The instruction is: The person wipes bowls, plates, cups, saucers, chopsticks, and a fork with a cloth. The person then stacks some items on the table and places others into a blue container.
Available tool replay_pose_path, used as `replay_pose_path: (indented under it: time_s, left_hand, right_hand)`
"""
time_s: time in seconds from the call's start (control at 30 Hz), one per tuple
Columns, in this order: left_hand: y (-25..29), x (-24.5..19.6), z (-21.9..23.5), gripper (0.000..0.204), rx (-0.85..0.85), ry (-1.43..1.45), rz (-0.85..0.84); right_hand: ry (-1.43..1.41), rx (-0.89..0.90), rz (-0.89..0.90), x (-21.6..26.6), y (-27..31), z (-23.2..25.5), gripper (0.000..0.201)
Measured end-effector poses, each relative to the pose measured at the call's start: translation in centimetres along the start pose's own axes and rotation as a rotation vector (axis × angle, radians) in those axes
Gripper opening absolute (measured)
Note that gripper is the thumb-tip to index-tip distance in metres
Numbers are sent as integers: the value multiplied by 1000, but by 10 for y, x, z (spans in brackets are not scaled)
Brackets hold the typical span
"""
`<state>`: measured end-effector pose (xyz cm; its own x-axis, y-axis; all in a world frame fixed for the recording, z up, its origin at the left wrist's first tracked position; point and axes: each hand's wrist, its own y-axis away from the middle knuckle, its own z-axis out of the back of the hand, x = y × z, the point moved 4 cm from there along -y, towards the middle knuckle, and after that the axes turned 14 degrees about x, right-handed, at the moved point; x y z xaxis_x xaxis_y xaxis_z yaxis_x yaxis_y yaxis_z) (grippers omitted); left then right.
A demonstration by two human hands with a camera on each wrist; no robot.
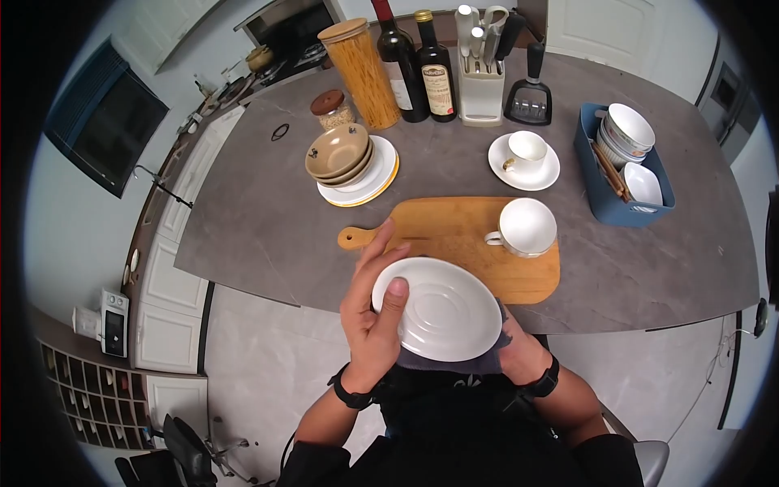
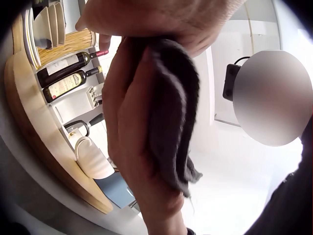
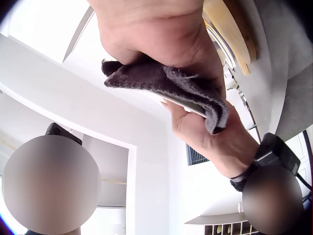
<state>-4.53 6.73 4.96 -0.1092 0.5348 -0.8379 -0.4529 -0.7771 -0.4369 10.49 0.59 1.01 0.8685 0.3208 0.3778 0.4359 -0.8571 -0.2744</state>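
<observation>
A white saucer (image 1: 442,312) is tilted in front of the body, near the table's front edge. My left hand (image 1: 367,329) grips its left side, thumb over the rim on the upper face. Under the saucer's right side, my right hand (image 1: 526,357) holds a dark grey cloth (image 1: 454,363) against the underside; the saucer hides most of those fingers in the head view. From the right wrist, the folded cloth (image 3: 161,81) shows between that hand and the saucer. Just beyond, a white cup (image 1: 527,227) stands on a wooden cutting board (image 1: 438,219).
Stacked tan bowls (image 1: 337,152) on white plates stand at the left. Behind are a pasta jar (image 1: 361,73), two dark bottles (image 1: 436,77) and a knife block (image 1: 482,93). To the right are a cup on a saucer (image 1: 526,154) and a blue bin (image 1: 629,213) of bowls.
</observation>
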Motion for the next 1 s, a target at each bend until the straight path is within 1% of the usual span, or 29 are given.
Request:
replay_pose_path:
  time_s: [0.03, 0.07, 0.1, 0.13, 0.17, 0.2, 0.23, 0.27, 0.33, 0.37, 0.43, 0.53, 0.57, 0.6, 0.67, 0.77, 0.83, 0.9, 0.93, 0.97, 1.0]
  left_hand:
    - [-4, -1, -1, 38, 36, -13, 18]
    - [-9, -1, -2, 38, 37, -17, 20]
    - [-13, 1, -2, 36, 1, 55, 67]
    - [-20, 4, -2, 34, -35, 125, 113]
    - [-27, 13, 1, 33, -51, 143, 198]
    - [-46, 17, 2, 33, -128, 137, 152]
    - [-62, 26, 3, 34, -132, 147, 167]
    - [-77, 37, 6, 35, -136, 158, 182]
    - [-108, 73, 10, 34, -149, 149, 327]
    - [-123, 77, 10, 34, -141, 148, 323]
    - [-147, 93, -2, 35, 35, 218, 570]
    - [-174, 130, -14, 38, 79, 247, 602]
    - [-181, 136, -17, 39, 145, 265, 587]
    - [-185, 144, -19, 39, 157, 265, 585]
    - [-191, 150, -22, 38, 145, 192, 608]
    - [-195, 163, -24, 39, 171, 178, 624]
    - [-194, 176, -22, 40, 178, 174, 629]
    - [-196, 189, -19, 40, 209, 36, 598]
    - [-198, 186, -20, 40, 209, 37, 602]
    - [-199, 183, -19, 40, 241, -110, 677]
    - [-199, 180, -18, 40, 271, -258, 749]
  right_hand:
    - [-5, 1, 1, 0, 2, 7, 44]
    - [-82, -102, -110, -6, 6, 23, 43]
    - [-159, -203, -221, -11, 12, 38, 42]
    - [-164, -199, -219, -12, 19, 45, 42]
    - [-216, -203, -229, -14, 29, 52, 41]
    - [-266, -207, -239, -16, 34, 54, 40]
    - [-168, -292, -309, -10, 34, 44, 44]
    - [-171, -290, -307, -8, 37, 39, 44]
    - [-69, -324, -292, -3, 46, 34, 51]
    - [44, -318, -270, 0, 47, 28, 57]
    - [26, -326, -261, 7, 55, 22, 58]
    - [-36, -331, -248, 11, 71, 21, 62]
    - [-78, -321, -248, 12, 75, 21, 66]
    - [-79, -324, -236, 14, 80, 19, 66]
    - [-69, -211, -186, 22, 87, 10, 64]
    - [-42, -185, -139, 23, 99, 11, 65]
    - [-24, -211, -128, 28, 102, 8, 64]
    - [-8, -240, -124, 33, 103, 5, 64]
    - [-49, -286, -107, 36, 103, 6, 62]
    - [-88, -330, -91, 38, 103, 6, 61]
    - [-88, -332, -93, 39, 104, 7, 61]
